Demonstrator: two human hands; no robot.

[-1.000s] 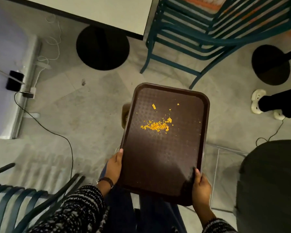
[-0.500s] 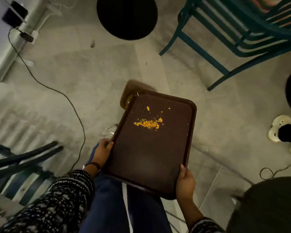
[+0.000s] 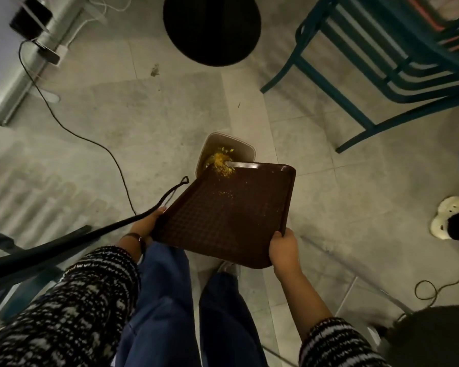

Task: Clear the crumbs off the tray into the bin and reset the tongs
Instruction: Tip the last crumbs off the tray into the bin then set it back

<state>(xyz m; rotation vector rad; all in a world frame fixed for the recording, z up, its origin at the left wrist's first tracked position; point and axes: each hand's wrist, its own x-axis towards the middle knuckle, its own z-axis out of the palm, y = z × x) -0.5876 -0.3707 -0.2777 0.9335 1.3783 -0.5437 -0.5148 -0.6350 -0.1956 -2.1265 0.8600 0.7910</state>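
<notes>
Tray [image 3: 231, 215] is tilting down over the bin [image 3: 245, 149], long axis pointing away from the person, far corner lowest; crumbs [image 3: 221, 165] are sliding off it into the bin. Left hand [image 3: 146, 223] and right hand [image 3: 284, 247] are gripping the near corners. Next, probably a shake for the remaining specks; tongs aren't showing

Brown tray [image 3: 231, 215] tilted, orange crumbs [image 3: 220, 162] spilling into small bin [image 3: 245, 151]
</notes>
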